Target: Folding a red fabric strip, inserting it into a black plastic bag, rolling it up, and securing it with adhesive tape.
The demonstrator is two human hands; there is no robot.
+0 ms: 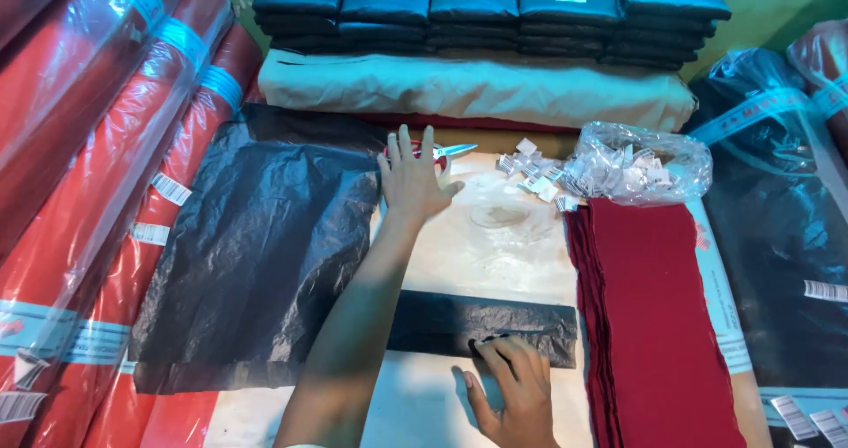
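My left hand point(413, 181) lies flat, fingers spread, gripping nothing, scissors point(442, 152) just beyond its fingertips, while my right hand point(512, 386), fingers curled but holding nothing, pins the folded black plastic strip point(481, 324) under its fingertips so it stays creased.

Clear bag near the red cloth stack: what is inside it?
The clear bag holds many small white tags, like the loose ones scattered beside it. Crinkles and glare hide those deeper inside, so nothing else can be made out. It rests partly on the red cloth stack.
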